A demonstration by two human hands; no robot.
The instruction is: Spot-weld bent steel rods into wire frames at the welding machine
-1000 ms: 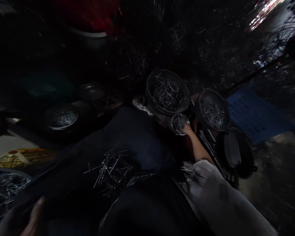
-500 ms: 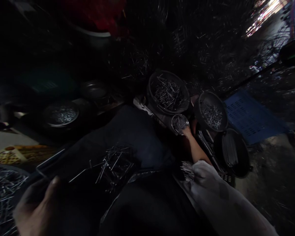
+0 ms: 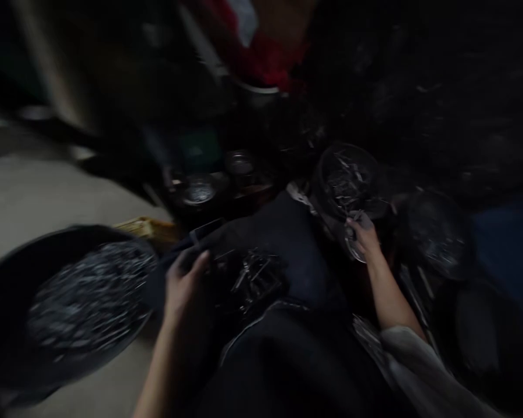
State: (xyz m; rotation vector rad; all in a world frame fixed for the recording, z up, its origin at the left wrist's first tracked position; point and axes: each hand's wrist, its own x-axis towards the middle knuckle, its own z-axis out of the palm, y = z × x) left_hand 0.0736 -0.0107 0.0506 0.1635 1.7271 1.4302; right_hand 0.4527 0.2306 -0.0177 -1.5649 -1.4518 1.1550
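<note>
My left hand (image 3: 185, 278) is closed around a bent metal wire piece (image 3: 206, 227), beside the dark cloth on my lap. A loose pile of thin metal pieces (image 3: 259, 273) lies on that cloth, right of the hand. Farther right, my right hand (image 3: 362, 233) is at a small round metal dish (image 3: 353, 247), just in front of a dark bowl of metal pieces (image 3: 346, 177). Its fingers are bent together; blur hides what is between them.
A large dark basin (image 3: 70, 232) of metal pieces stands at the left, by a yellow crate (image 3: 150, 229). Another bowl (image 3: 438, 232) and a blue crate (image 3: 509, 249) are at the right. A small dish (image 3: 199, 191) sits beyond my left hand.
The view has swung left, so the scene sits farther right and the large basin shows more fully. My right hand has lifted from inside the small dish to its edge by the bowl.
</note>
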